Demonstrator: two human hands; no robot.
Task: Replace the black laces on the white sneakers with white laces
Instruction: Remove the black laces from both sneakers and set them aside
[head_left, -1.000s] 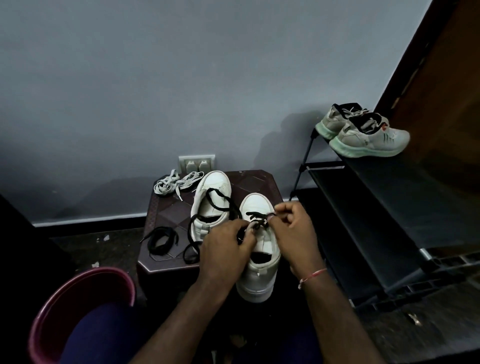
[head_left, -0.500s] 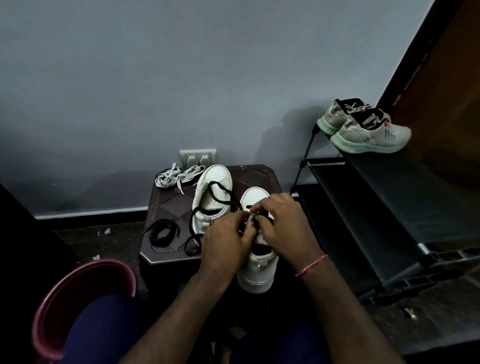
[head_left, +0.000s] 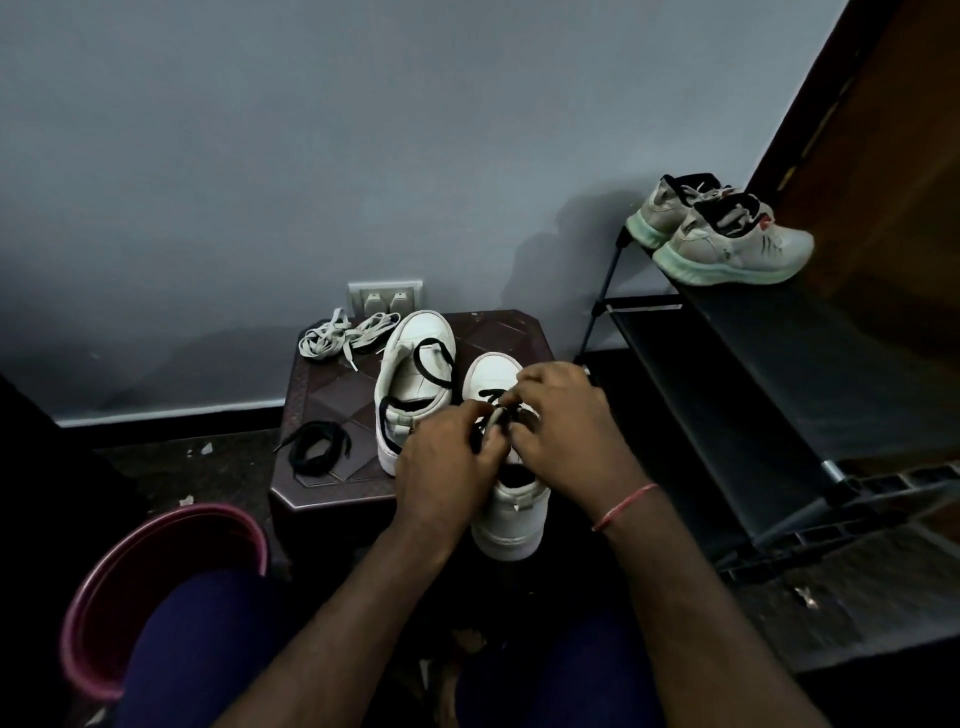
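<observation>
Fingers (head_left: 475, 415) of the left hand (head_left: 447, 457) and right hand (head_left: 566, 421) pinched the black lace (head_left: 491, 395) on the near sneaker (head_left: 511, 509), set heel-first at the table's (head_left: 332, 395) 5 o'clock edge, likely for easy unthreading, while white laces (head_left: 343, 335) waited at 11 o'clock.
</observation>
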